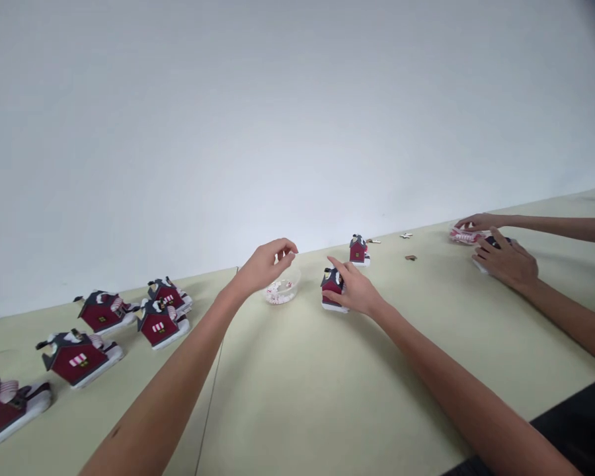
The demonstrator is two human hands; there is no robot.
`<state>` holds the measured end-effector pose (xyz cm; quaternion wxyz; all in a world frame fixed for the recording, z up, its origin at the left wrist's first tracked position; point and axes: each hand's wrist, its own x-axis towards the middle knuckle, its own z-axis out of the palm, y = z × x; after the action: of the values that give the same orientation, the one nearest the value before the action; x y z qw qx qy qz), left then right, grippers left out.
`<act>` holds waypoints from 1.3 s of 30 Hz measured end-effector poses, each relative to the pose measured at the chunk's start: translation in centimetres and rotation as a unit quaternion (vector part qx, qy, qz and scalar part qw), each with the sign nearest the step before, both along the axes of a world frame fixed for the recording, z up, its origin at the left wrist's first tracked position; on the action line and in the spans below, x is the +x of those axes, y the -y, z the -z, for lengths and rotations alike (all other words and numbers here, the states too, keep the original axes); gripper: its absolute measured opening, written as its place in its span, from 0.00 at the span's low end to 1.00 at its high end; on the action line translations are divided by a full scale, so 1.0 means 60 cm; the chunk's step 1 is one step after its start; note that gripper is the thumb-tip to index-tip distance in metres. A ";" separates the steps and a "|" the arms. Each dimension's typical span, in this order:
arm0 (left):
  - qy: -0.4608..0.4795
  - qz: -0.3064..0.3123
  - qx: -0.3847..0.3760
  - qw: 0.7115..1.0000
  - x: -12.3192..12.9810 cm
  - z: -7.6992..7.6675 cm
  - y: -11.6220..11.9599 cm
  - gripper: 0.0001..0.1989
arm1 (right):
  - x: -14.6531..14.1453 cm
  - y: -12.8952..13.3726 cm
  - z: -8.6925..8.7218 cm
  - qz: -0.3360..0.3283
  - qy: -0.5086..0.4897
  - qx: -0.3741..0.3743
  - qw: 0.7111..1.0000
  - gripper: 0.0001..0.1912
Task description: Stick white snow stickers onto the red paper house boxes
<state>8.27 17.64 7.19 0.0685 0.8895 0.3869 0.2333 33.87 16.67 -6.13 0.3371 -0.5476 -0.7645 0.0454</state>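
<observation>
While person's right hand (359,291) holds small house (331,288) just right of tub (298,283), left hand (266,263) hovers over tub, fingertips close together; cannot tell if pinching anything. Steadying house seems current step; next move calls for light fingertip control.

Leftmost red house (2,410) cut off by the left edge. House (333,284) by the right hand (356,289) is partly behind its fingers, contact unclear; the left hand's (272,264) fingertips overlap the clear bowl (281,291), bits inside too small to make out. Dark item (498,243) mostly hidden under the other person's hand (510,261).
</observation>
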 end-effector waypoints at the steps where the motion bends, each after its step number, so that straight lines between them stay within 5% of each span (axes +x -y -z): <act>1: 0.036 0.026 0.010 0.999 -0.003 0.007 0.028 0.16 | -0.001 0.002 -0.004 0.001 0.009 -0.007 1.000 0.45; 6: 0.062 0.130 0.024 0.989 -0.018 0.115 0.113 0.13 | -0.010 0.013 -0.017 0.021 0.035 -0.026 0.999 0.50; 9: 0.120 0.111 0.007 0.987 -0.022 0.193 0.121 0.12 | -0.018 0.017 -0.015 0.030 0.024 -0.023 0.999 0.54; 12: 0.171 0.069 -0.033 0.982 -0.017 0.234 0.114 0.13 | -0.028 0.020 -0.005 0.033 -0.004 -0.007 0.999 0.54; 21: 0.347 -0.055 -0.140 0.926 0.010 0.251 0.059 0.14 | -0.065 0.027 0.030 0.001 -0.064 0.046 0.997 0.46; 29: 0.422 -0.020 -0.246 0.873 0.003 0.252 0.067 0.13 | -0.072 0.033 0.038 -0.016 -0.059 0.053 0.997 0.46; 39: 0.435 -0.016 -0.273 0.858 0.006 0.259 0.056 0.13 | -0.078 0.043 0.032 -0.022 0.009 0.099 0.995 0.50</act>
<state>8.64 14.30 -8.33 0.4665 0.6368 0.3797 0.4823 29.18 14.07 -8.07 0.3814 -0.4954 -0.7799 -0.0279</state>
